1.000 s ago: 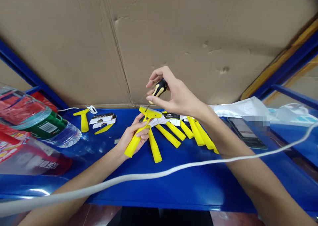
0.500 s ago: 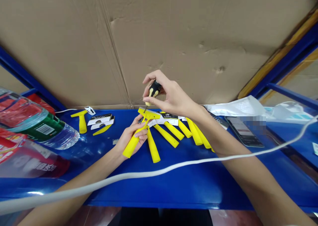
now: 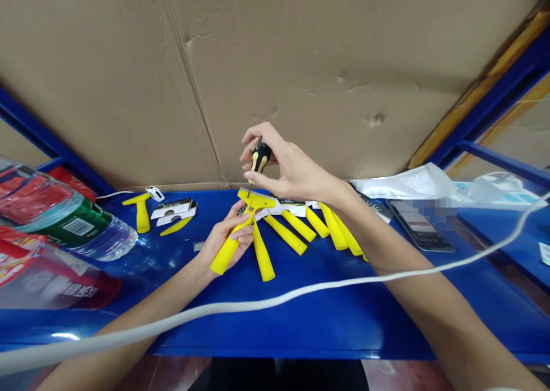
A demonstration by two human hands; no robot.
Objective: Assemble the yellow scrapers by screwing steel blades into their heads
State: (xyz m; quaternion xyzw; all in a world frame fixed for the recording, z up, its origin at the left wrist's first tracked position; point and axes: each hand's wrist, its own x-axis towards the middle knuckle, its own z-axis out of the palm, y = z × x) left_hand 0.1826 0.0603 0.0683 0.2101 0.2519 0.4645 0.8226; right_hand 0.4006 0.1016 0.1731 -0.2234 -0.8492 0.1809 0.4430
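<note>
While my left hand [image 3: 227, 236] wraps its fingers around a yellow scraper [image 3: 226, 256], my right hand [image 3: 296, 170], fingers curled narrowly, holds a screwdriver [image 3: 260, 156] at the scraper's head. Left: bottle [image 3: 86, 226] and plastic tub [image 3: 51, 279], contents unclear. Blue shelf [image 3: 301, 331] spans yellow handles [image 3: 263, 254] to front edge.

I can't make out any word, brand or number for certain on my feed. The bottle [image 3: 122, 239] carries a green label [image 3: 71, 223] with a barcode [image 3: 78, 226], its digits too small. Just beside it, the red-and-clear container [image 3: 32, 285] shows blurred white lettering. Right of the bottle, the black-and-white cards [image 3: 174, 208] bear tiny print; well apart to its right, the phone [image 3: 419, 225] shows illegible lines.
</note>
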